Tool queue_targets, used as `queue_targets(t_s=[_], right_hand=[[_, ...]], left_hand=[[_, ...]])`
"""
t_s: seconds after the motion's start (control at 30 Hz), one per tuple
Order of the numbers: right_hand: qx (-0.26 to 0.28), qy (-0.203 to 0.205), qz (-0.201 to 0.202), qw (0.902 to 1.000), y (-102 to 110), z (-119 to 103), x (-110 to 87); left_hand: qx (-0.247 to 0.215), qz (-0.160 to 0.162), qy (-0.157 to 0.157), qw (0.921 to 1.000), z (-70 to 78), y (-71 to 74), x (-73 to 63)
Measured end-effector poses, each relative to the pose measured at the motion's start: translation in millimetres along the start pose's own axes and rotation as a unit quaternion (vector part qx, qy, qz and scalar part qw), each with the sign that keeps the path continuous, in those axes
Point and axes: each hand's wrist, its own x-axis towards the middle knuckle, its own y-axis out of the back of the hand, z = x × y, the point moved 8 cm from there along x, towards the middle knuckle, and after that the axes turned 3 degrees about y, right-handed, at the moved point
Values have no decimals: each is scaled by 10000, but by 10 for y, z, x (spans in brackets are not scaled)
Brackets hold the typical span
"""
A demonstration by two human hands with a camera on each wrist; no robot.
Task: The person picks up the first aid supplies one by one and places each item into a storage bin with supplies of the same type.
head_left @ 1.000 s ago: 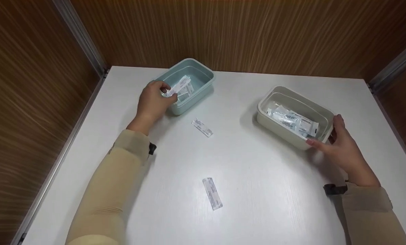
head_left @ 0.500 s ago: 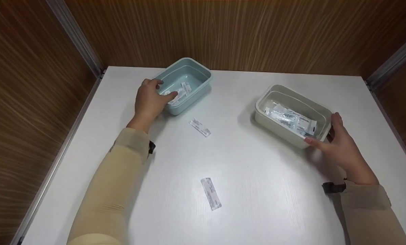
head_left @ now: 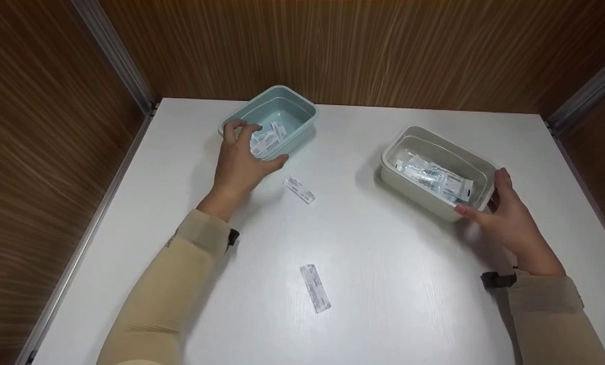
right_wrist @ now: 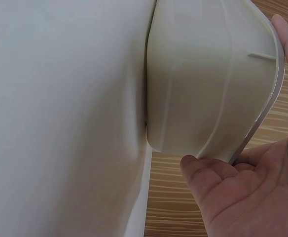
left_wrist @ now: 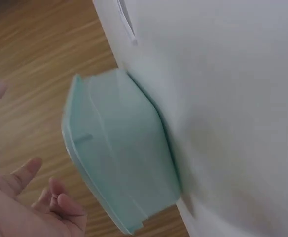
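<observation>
In the head view my left hand [head_left: 239, 165] is over the near corner of a light teal plastic box [head_left: 298, 134], its thumb and fingers spread apart with nothing between them. Small white printed packets [head_left: 268, 142] lie inside that box. The left wrist view shows the fingers beyond the rim of the teal box [left_wrist: 119, 143]. My right hand [head_left: 513, 223] grips the near right end of a beige plastic box [head_left: 419, 195]; thumb and fingers span its corner, as the right wrist view of the beige box [right_wrist: 198, 79] also shows. Clear and white sealed packets [head_left: 434, 177] fill its bottom.
One narrow white packet [head_left: 299, 189] lies on the white table [head_left: 363, 324] just in front of the teal box. Nearer to me is another narrow white packet [head_left: 315, 288]. Wood-grained panels [head_left: 343, 50] close off the back and both sides.
The white packet my left hand pinched over the teal box has dropped in among the others. That hand has spread its fingers and moved back toward me and right. The right hand stays put.
</observation>
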Motion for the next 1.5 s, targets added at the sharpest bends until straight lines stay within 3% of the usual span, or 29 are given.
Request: queue_targets(t_s=[0.13, 0.37, 0.53, 0.83, 1.1, 1.5], right_hand=[[-16, -101, -61, 9999, -11, 11, -3], [-82, -4, -10, 10000, -3, -13, 19], [-106, -50, -35, 9999, -17, -7, 10], [-11, -39, -92, 9999, -33, -17, 6], [-90, 101, 3, 9999, -6, -48, 11], [-89, 192, 13, 9998, -10, -71, 17]], left_hand=[[-170, -311, -115, 9993, 138, -158, -207], [-124, -1443, 25, 9894, 176, -552, -452], [295, -1906, 306, 9808, 80, -735, -456], [977, -2462, 463, 9632, -76, -867, -350], [991, -2760, 499, 9547, -154, -903, -340], [1041, -2491, 477, 9617, -154, -874, -325]])
